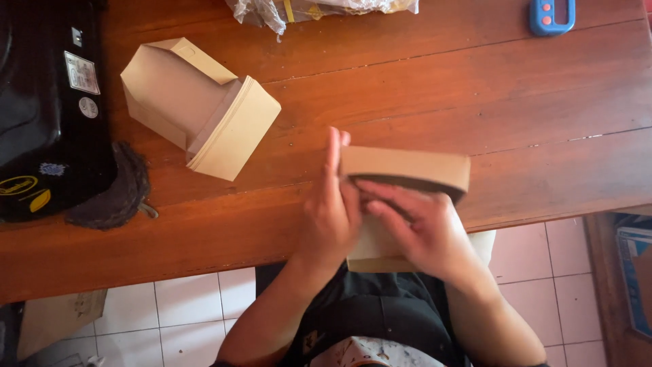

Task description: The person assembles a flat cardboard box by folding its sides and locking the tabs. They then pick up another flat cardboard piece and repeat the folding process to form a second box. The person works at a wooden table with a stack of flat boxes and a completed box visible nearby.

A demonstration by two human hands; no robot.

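I look down on a reddish-brown plank worktop [543,102] filling the upper frame, warmly lit. Below it, pale pink and white floor tiles [543,258] show at both lower corners.

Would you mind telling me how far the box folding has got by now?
One folded brown box already lies on the wooden table. The left hand and right hand are shaping a second cardboard box, not yet closed. No further flat blanks are clearly visible.

Folded cardboard box [197,109], black case [47,109], blue tool [552,15], perhaps plastic wrap [319,9] on wooden table [516,95].
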